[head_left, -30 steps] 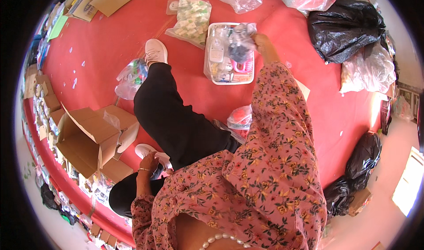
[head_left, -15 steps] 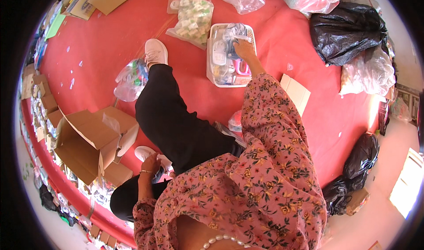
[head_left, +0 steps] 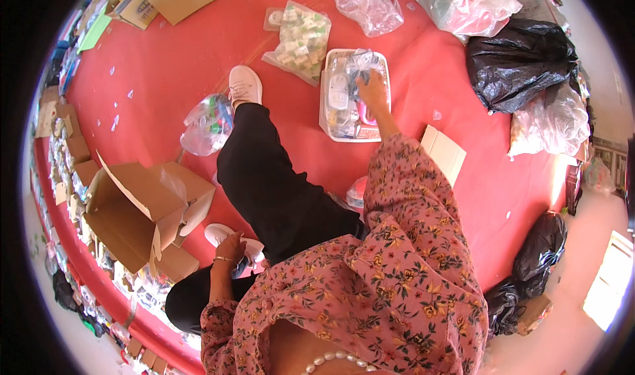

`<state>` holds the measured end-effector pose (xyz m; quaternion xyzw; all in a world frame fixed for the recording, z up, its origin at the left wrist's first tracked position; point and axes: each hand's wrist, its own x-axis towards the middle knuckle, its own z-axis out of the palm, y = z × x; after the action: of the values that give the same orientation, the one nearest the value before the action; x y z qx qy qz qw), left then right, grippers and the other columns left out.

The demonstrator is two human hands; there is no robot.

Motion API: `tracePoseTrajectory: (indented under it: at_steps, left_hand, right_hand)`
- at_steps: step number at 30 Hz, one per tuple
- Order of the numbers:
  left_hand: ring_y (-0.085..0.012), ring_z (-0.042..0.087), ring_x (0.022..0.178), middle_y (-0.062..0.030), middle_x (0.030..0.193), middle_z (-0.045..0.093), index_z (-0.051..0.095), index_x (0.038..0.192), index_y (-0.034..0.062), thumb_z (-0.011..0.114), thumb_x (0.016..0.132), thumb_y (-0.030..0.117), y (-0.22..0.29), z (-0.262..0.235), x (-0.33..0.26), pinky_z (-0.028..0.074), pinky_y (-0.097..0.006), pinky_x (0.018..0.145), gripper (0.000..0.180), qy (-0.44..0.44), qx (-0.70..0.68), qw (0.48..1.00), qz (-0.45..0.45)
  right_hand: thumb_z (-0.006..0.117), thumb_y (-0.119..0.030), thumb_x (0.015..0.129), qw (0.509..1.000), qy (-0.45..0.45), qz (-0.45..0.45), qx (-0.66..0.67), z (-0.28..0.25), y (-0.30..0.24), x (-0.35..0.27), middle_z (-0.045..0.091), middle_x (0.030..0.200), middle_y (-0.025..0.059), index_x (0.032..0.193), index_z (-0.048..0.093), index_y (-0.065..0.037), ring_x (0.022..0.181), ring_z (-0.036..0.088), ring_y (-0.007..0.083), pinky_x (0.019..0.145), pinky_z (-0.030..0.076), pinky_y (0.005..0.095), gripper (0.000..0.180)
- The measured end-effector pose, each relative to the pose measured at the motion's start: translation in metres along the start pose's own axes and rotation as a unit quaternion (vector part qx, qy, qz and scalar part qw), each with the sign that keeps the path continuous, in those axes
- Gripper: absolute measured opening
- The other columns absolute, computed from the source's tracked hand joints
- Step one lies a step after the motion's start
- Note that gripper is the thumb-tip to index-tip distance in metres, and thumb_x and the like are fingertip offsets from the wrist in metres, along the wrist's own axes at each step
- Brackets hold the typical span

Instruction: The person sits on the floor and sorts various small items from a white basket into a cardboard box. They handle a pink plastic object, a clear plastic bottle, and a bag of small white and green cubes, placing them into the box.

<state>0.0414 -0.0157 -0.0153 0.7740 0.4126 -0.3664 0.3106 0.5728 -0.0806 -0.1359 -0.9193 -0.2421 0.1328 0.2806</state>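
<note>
My right hand (head_left: 374, 92) reaches into a white plastic basket (head_left: 388, 120) on the red floor. Its bent fingers grip a dark grey bundle in clear plastic (head_left: 362, 62); the fingertips are partly hidden. Beside that bundle in the basket lie a white packaged item (head_left: 338, 92), a pink item (head_left: 365, 113) and several clear packets. My left hand (head_left: 229, 248) hangs low beside my bent leg, close to my pale shoe (head_left: 218, 233). Its fingers are turned away, so whether it holds anything is hidden.
Left of the basket lie a clear bag of small green-and-white pieces (head_left: 301, 43) and another filled bag (head_left: 208, 125). An open cardboard box (head_left: 135, 209) stands at left. Black bags (head_left: 519, 64) and a flat cardboard piece (head_left: 443, 153) are at right.
The whole view has shifted, so the floor items appear lower and slightly to the right. My right hand stays at the bundle, slightly nearer to me. My left hand has hardly moved.
</note>
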Motion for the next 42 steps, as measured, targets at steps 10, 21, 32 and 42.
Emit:
tracePoseTrajectory:
  at_steps: [10,21,32,42]
  left_hand:
    - [-0.0336,0.055,0.095,-0.0197,0.101,0.058,0.053,0.107,0.0026,0.05,0.08,0.019,-0.017,0.007,0.001,0.043,-0.04,0.083,0.032,0.059,0.007,0.995,0.082]
    - [-0.0349,0.056,0.093,-0.0215,0.098,0.059,0.053,0.11,0.0046,0.052,0.079,0.022,-0.019,0.016,0.01,0.045,-0.04,0.081,0.035,0.045,0.005,0.996,0.071]
    - [-0.0356,0.057,0.09,-0.0221,0.094,0.06,0.052,0.111,0.0047,0.052,0.079,0.023,-0.018,0.012,0.0,0.045,-0.041,0.078,0.037,0.043,-0.004,0.996,0.073]
    - [-0.0359,0.057,0.089,-0.0224,0.094,0.06,0.051,0.112,0.005,0.053,0.079,0.025,-0.027,0.017,0.004,0.046,-0.042,0.076,0.039,0.029,0.031,0.996,0.08]
  right_hand:
    - [0.051,-0.035,0.082,0.981,-0.104,-0.009,-0.166,-0.003,-0.024,-0.024,0.021,0.14,0.015,0.137,0.02,-0.018,0.128,0.021,0.035,0.1,0.019,0.056,0.065]
    - [0.051,-0.027,0.081,0.934,-0.069,-0.24,-0.257,0.024,-0.083,-0.091,0.034,0.13,0.016,0.12,0.046,-0.012,0.125,0.028,0.0295,0.101,0.019,0.0512,0.042]
    - [0.055,-0.036,0.077,0.891,-0.139,-0.242,-0.357,0.042,-0.073,-0.081,0.043,0.125,0.0135,0.103,0.06,-0.01,0.121,0.033,0.027,0.104,0.011,0.0513,0.037]
    - [0.054,-0.035,0.079,0.952,-0.023,-0.218,-0.212,0.045,-0.059,-0.094,0.044,0.124,0.0143,0.104,0.06,-0.012,0.118,0.038,0.0276,0.099,0.023,0.0522,0.035]
